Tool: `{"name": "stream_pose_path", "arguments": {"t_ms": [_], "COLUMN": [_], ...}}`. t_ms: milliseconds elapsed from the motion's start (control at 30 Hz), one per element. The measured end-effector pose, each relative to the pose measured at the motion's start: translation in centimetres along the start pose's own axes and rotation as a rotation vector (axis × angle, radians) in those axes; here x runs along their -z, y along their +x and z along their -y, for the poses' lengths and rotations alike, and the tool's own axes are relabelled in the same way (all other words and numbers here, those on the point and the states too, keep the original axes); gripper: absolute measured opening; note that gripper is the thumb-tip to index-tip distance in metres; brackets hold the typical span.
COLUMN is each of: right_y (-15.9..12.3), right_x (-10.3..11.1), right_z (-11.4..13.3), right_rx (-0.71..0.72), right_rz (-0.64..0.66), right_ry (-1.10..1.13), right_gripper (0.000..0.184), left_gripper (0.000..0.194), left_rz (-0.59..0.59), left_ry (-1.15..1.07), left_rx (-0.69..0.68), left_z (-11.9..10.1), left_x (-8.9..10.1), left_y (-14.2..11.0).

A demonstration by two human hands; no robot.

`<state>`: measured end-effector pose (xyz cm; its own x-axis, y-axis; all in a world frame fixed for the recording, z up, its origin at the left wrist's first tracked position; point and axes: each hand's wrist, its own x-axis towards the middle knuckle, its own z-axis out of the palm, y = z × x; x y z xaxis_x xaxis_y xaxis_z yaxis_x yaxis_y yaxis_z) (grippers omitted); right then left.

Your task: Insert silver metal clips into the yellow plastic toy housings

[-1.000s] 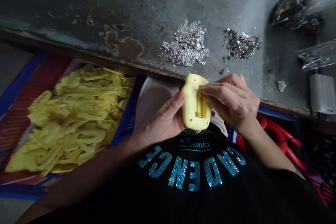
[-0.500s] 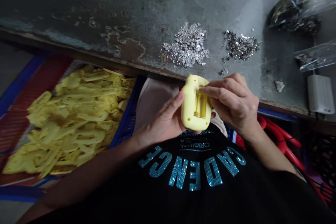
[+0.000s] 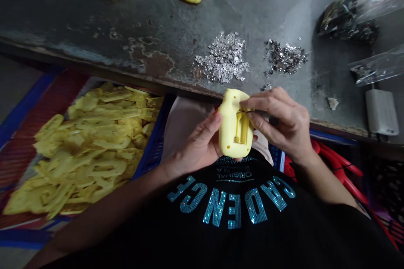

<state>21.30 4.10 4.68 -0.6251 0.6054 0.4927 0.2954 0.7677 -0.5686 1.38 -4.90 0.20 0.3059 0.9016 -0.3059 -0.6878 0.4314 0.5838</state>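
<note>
A pale yellow plastic shell (image 3: 228,132), with a long battery compartment (image 3: 242,128) in its face, is held nearly upright in front of my chest. My left hand (image 3: 206,136) grips it from the left side, thumb along the edge and the other fingers mostly hidden behind. At the upper end of the compartment is my right hand (image 3: 279,119), its fingers bent in a pinch. The index fingertip and the thumb tip lie a little apart, and whatever small piece may be between them is too dark to make out. A coiled spring shows at the compartment's lower end.
On the grey metal table (image 3: 104,21) lie a pile of small silvery metal plates (image 3: 225,61) and a darker heap of metal pieces (image 3: 287,58). Plastic bags (image 3: 347,19) and a white box (image 3: 381,111) stand at right. A blue crate (image 3: 151,141) of yellow parts (image 3: 94,147) is at left.
My right thumb and index fingertip have parted slightly at the compartment's upper end. My left hand keeps its hold on the shell. The view has tilted up a little, showing more yellow shells.
</note>
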Motion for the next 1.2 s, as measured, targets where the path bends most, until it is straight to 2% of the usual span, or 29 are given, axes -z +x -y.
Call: {"name": "stream_pose_path", "arguments": {"t_ms": [100, 233, 333, 467, 567, 733, 867, 967, 1033, 1100, 1167, 1200], "right_y": [0.9, 1.6, 1.4, 0.8, 0.8, 2.1, 3.1, 4.1, 5.3, 7.1, 9.2, 10.3], "right_x": [0.5, 0.2, -0.8, -2.3, -3.0, -3.4, -3.7, -3.3, -2.3, -1.0, 0.0, 0.3], "right_z": [-0.5, -1.2, -1.4, -1.8, -2.2, -2.3, -1.9, -2.6, -4.1, -6.7, -9.8, -11.3], "right_rx": [-0.1, -0.106, -0.108, -0.096, -0.084, -0.063, -0.06, -0.053, -0.057, -0.09, -0.179, -0.239], "right_rz": [0.098, 0.176, 0.121, 0.024, -0.009, -0.011, 0.019, 0.093, 0.203, 0.255, 0.142, 0.151], "right_ry": [0.1, 0.141, 0.141, 0.137, 0.111, 0.053, 0.01, 0.027, 0.112, 0.134, -0.135, -0.294], "right_gripper": [0.037, 0.055, 0.057, 0.058, 0.061, 0.063, 0.06, 0.062, 0.062, 0.052, 0.026, 0.019], "left_gripper": [0.061, 0.056, 0.057, 0.047, 0.042, 0.033, 0.027, 0.032, 0.042, 0.057, 0.071, 0.076], "left_rz": [-0.114, -0.087, -0.082, -0.171, -0.245, -0.352, -0.385, -0.378, -0.31, -0.2, -0.109, -0.088], "left_ry": [0.084, 0.206, 0.32, 0.556, 0.637, 0.506, 0.328, 0.187, 0.088, 0.027, 0.005, 0.0], "left_rx": [-0.163, -0.262, -0.282, -0.257, -0.257, -0.291, -0.309, -0.31, -0.291, -0.242, -0.193, -0.183], "left_z": [0.2, -0.1, -0.6, -1.3, -1.6, -0.8, 0.2, -0.4, -1.4, -2.5, -3.4, -3.8], "left_x": [0.1, 0.5, 0.9, 1.5, 1.8, 3.2, 5.3, 5.6, 5.2, 4.8, 4.8, 4.9], "left_y": [-0.1, -0.3, -0.8, -1.4, -1.2, -0.4, 0.4, 1.2, 1.7, 2.0, 1.9, 1.9]}}
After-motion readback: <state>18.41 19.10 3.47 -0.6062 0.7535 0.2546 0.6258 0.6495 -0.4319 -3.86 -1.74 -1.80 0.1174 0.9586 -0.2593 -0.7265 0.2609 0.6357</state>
